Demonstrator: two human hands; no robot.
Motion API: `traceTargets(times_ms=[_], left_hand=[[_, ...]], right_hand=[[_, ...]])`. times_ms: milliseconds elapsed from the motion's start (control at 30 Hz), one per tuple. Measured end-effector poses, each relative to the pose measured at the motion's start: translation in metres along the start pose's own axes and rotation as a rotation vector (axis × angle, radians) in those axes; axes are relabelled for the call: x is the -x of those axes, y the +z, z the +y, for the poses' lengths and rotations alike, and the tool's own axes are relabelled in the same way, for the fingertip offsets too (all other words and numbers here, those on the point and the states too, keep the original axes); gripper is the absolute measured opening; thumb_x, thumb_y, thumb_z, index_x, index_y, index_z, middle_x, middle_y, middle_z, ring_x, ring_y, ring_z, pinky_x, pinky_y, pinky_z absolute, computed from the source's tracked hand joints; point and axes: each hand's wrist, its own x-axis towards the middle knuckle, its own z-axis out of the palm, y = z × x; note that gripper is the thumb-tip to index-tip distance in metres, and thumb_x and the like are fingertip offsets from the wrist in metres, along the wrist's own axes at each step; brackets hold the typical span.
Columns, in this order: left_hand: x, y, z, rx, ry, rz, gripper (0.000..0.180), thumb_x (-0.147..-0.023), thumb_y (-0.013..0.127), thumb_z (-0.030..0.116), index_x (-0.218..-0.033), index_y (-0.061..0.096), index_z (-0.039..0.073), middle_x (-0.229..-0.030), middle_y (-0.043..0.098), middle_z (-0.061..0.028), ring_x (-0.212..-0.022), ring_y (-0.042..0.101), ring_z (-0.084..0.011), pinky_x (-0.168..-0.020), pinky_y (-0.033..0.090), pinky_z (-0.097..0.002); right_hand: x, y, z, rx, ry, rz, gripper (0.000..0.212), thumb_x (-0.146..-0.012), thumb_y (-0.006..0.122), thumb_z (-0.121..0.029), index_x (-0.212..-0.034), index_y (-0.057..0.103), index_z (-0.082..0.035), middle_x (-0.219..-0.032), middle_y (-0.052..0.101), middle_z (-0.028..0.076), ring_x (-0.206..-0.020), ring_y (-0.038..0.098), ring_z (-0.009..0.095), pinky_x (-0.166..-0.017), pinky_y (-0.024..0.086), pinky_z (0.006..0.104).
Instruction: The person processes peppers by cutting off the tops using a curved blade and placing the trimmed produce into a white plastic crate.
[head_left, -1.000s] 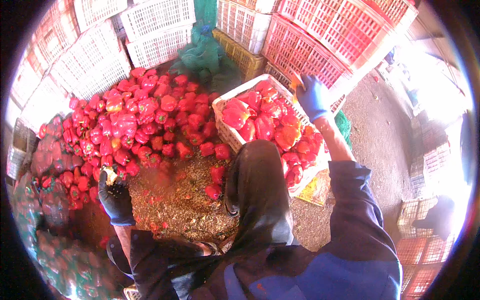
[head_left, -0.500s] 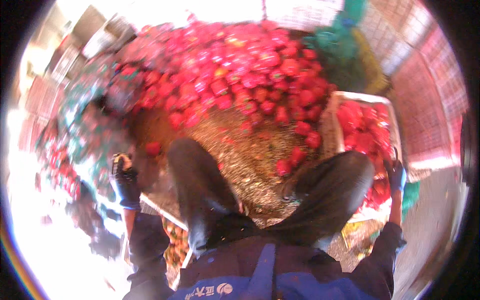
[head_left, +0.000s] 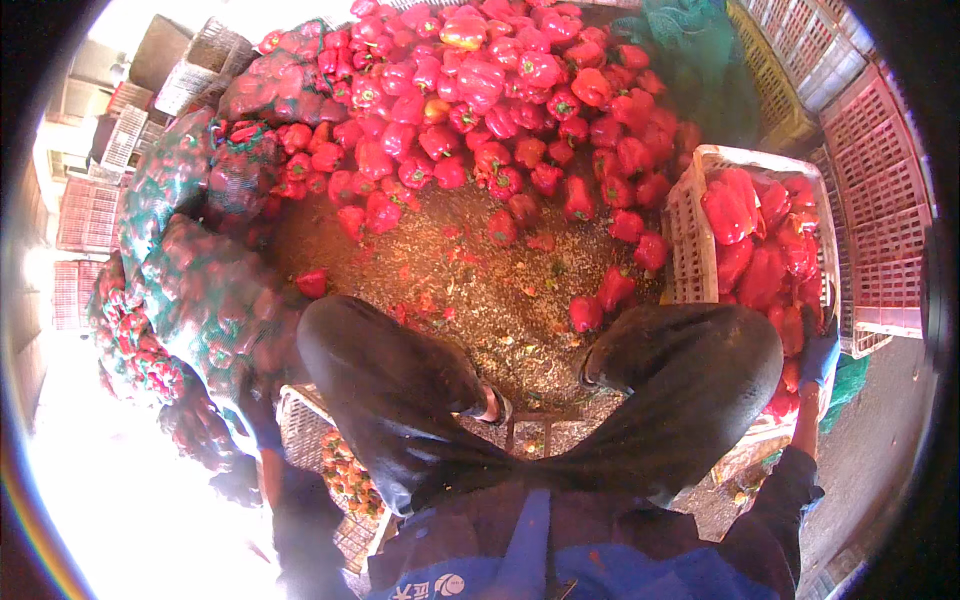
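Note:
My right hand (head_left: 820, 352), in a blue and dark glove, is at the right rim of a pale plastic crate (head_left: 683, 235). Its fingers appear closed over that rim. Large red bell peppers (head_left: 766, 280) fill the crate, which stands by my right knee. On the other side, my left hand (head_left: 262, 408) hangs low beside my left knee, near a bulging green mesh sack (head_left: 205, 290) of peppers. That hand is dark and blurred, and its fingers cannot be made out.
Ahead lies a big heap of red bell peppers (head_left: 480, 85). Several loose peppers (head_left: 586, 313) are on the debris-strewn floor (head_left: 470, 270). A crate with small orange-green pieces (head_left: 350, 480) sits at lower left. Stacked red crates (head_left: 880, 190) and a yellow crate (head_left: 770, 85) line the right; green netting (head_left: 695, 60) lies behind.
The view has steadied and shifted. My right hand stays by the crate's right rim. My left hand has moved lower and nearer my left knee. My knees are spread a little wider.

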Motion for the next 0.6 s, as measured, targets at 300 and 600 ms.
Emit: traceTargets(times_ms=[300, 600], left_hand=[[-0.174, 0.279, 0.359, -0.265, 0.45, -0.763, 0.076, -0.079, 0.082, 0.056, -0.136, 0.063, 0.009, -0.116, 0.074, -0.0172, -0.107, 0.072, -0.0298, -0.093, 0.055, -0.0408], [-0.048, 0.552, 0.273, -0.483, 0.335, -1.039, 0.071, -0.079, 0.08, 0.047, -0.134, 0.062, 0.006, -0.128, 0.065, -0.0292, -0.116, 0.066, -0.0436, -0.096, 0.055, -0.0492]], right_hand=[[-0.006, 0.008, 0.013, -0.062, 0.099, 0.018, 0.069, -0.095, 0.073, -0.04, -0.147, 0.052, 0.0, -0.138, 0.064, 0.02, -0.121, 0.062, 0.028, -0.104, 0.048, 0.0394], [-0.003, 0.01, 0.004, 0.021, 0.121, 0.045, 0.051, -0.1, 0.069, -0.027, -0.142, 0.057, 0.0, -0.125, 0.068, 0.012, -0.111, 0.063, 0.019, -0.097, 0.052, 0.0342]])
